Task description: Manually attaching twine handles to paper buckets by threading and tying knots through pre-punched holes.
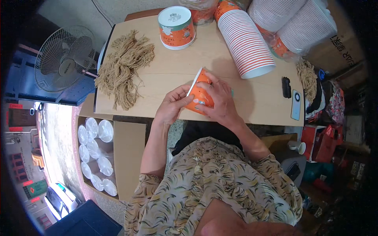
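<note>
Over the table's front edge I hold an orange paper cup (201, 92) tilted on its side, its white rim facing left. My left hand (173, 103) grips the cup at the rim, thumb on the outer wall. Around the other side curls my right hand (220, 98), its fingers spread over the printed wall. Whether anything is inside the cup is hidden. Beyond my hands, a short stack of upside-down paper cups (176, 33) stands on the table (157, 92). To its left lies a loose bundle of tan string (128, 67).
A long stack of nested cups (246, 43) lies at the back right beside plastic-wrapped stacks (305, 29). A phone (295, 105) and a small black object (286, 87) rest at the right edge. Left are an open carton (130, 157) of wrapped cups and a fan (65, 59).
</note>
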### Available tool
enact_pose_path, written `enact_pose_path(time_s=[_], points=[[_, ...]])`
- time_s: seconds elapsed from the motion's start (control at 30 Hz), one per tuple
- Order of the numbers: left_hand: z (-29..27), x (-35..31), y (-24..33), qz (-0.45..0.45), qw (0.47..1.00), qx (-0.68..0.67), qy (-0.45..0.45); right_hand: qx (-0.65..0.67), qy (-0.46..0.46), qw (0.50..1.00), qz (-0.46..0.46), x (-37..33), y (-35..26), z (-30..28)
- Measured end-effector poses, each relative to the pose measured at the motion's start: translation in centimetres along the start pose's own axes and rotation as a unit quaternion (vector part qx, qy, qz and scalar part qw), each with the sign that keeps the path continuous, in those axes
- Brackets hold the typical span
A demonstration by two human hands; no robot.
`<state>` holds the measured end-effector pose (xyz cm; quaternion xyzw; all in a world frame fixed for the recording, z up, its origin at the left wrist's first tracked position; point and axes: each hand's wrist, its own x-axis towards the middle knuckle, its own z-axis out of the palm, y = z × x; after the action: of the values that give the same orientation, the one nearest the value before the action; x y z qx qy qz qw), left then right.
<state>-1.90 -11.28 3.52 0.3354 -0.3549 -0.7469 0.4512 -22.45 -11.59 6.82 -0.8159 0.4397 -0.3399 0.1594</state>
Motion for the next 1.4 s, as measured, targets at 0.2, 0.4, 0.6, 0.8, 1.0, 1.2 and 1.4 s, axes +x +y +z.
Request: enact_pose_path(time_s=[0.2,0.4,0.6,0.8,1.0,1.2,1.4], points=[[0.0,-0.1,-0.1,0.006,1.0,0.01,0.005,0.028,0.011,0.999,-0.019,-0.2,0.6,0.2],[0.2,-0.1,0.2,0.003,1.0,0.02,0.009,0.063,0.046,0.997,-0.012,-0.6,1.2,0.7],[0.6,-0.7,0.5,0.058,0.994,0.073,0.064,0.027,0.049,0.995,-0.079,-0.9,0.9,1.8],[1.0,-0.5,3.4,0.365,0.725,0.58,0.063,0.112,-0.125,0.959,-0.228,-8.9,2.5,6.5],[0.2,-1.7,2.4,0.346,0.639,0.68,0.099,0.152,-0.062,0.985,-0.057,-9.4,1.8,6.2],[-6.6,-2.7,1.8,0.297,0.72,0.52,0.352,0.097,-0.045,0.989,0.102,-15.4,3.9,7.3],[-14.8,-0.3,0.0,0.228,0.587,0.625,0.462,0.278,-0.163,0.946,0.024,-12.9,0.4,7.8]])
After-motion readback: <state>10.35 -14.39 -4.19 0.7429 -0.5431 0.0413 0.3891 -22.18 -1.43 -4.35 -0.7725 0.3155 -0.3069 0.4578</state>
